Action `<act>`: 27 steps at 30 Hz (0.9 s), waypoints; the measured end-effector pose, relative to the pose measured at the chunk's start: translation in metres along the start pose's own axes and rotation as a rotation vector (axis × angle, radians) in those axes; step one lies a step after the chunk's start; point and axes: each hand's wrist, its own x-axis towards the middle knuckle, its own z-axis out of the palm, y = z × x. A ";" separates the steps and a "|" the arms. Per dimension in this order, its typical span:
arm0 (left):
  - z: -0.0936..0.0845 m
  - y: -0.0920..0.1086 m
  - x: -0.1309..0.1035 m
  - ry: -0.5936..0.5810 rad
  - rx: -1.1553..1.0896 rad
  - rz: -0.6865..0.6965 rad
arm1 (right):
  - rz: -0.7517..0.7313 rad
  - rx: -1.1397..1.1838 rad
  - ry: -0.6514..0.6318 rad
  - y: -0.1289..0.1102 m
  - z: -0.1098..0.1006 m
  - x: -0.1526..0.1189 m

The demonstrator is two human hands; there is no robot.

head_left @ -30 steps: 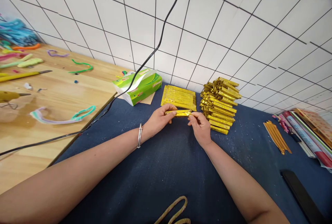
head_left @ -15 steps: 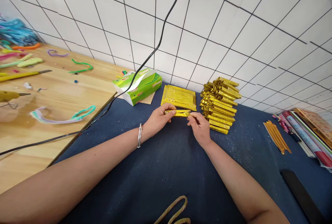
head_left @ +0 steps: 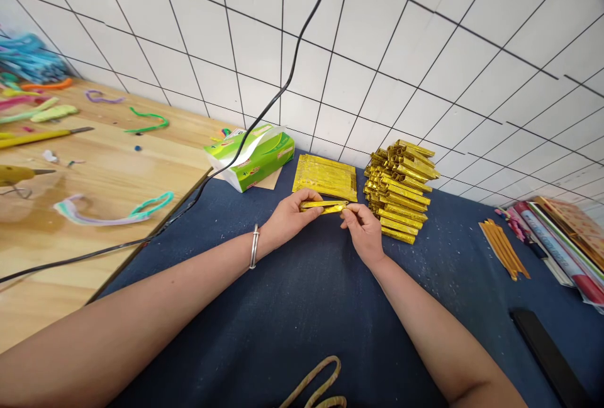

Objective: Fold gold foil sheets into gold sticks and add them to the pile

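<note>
Above the dark blue cloth, a narrow folded strip of shiny gold paper (head_left: 333, 208) is stretched between my two hands. My left hand (head_left: 293, 213) is closed on its left end, thumb in front and fingers behind. At the strip's right end, my right hand (head_left: 362, 230) pinches the tip between thumb and fingers. Just behind the strip lies a flat stack of gold paper strips (head_left: 325, 175). To the right of my right hand is a pile of folded gold paper pieces (head_left: 401, 191), stacked up against the tiled wall.
A green tissue pack (head_left: 257, 159) stands behind my left hand. A black cable (head_left: 276, 96) hangs across the view. Bronze strips (head_left: 504, 247), books (head_left: 561, 241) and a black flat object (head_left: 547, 354) lie right. A tan cord loop (head_left: 325, 376) lies near me; a glue gun (head_left: 16, 175) is left.
My left thumb has shifted slightly right along the gold strip, and the strip's folded edges sit a little differently. My right hand has hardly moved.
</note>
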 end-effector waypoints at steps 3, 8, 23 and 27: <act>0.000 0.000 0.000 0.000 0.030 -0.008 | -0.015 0.003 -0.008 0.000 0.000 0.000; -0.001 0.001 -0.001 -0.013 0.101 -0.011 | -0.042 -0.012 -0.018 0.000 0.000 0.000; -0.001 -0.004 -0.001 -0.012 0.112 0.029 | 0.038 0.068 -0.010 0.001 0.001 0.001; -0.001 -0.002 -0.001 -0.009 0.128 0.023 | 0.038 0.078 -0.016 0.001 0.002 0.001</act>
